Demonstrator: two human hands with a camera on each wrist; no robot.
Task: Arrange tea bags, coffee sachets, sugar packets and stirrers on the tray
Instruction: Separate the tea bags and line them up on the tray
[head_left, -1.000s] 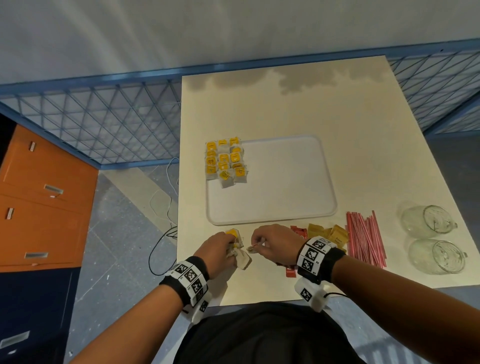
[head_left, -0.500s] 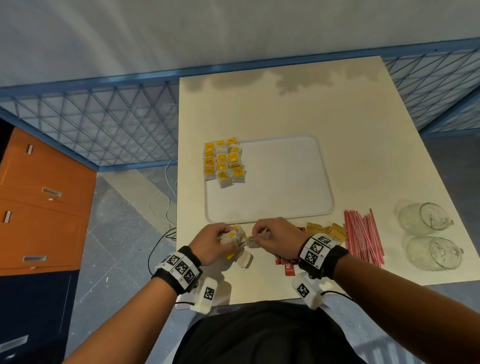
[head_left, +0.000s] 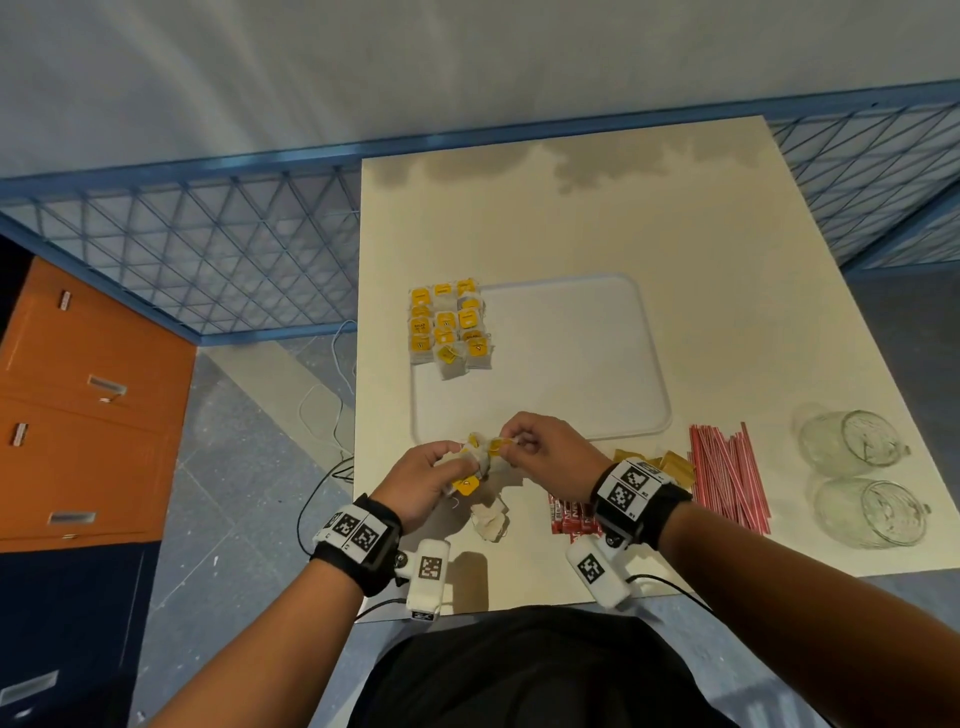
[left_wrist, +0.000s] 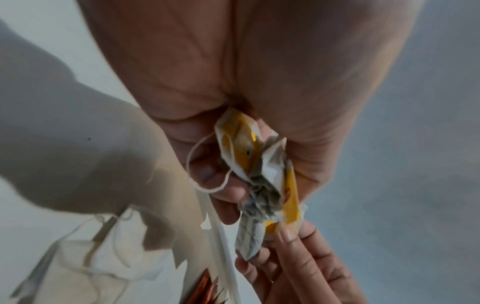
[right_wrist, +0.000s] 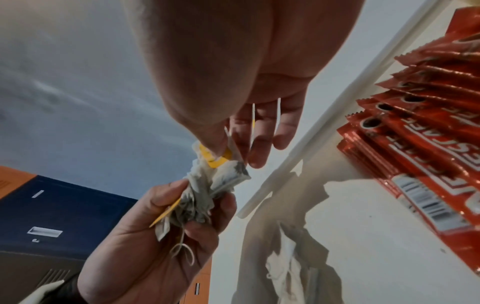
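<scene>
Left hand (head_left: 423, 480) is curled round a bunch of tea bags (head_left: 475, 457), tags and strings hanging out; right hand (head_left: 540, 449) pinches a yellow tag (right_wrist: 215, 157) at the top of the same bunch. Both hands are above the worktop (head_left: 675, 218), just off the tray's near edge, toward the near-left corner of the worktop.

Tray (head_left: 649, 364) sits mid-worktop. Sorted tea bags (head_left: 449, 327) in rows fill its far-left corner; some overlap the rim.

One loose tea bag (head_left: 488, 519) lies on the worktop below the hands, near the front edge.

Red coffee sachets (head_left: 569, 514) are stacked by the right wrist, partly hidden under it. Yellow sugar packets (head_left: 672, 465) sit just beyond the wristband, also partly covered. Red stirrers (head_left: 727, 475) are bundled right of those, near the tray's near-right corner. Two glass jars (head_left: 852, 441) lie on their sides at the right edge.

Off the left edge: blue mesh fence (head_left: 208, 249), orange cabinet (head_left: 78, 405), cables (head_left: 322, 405) on the floor.
</scene>
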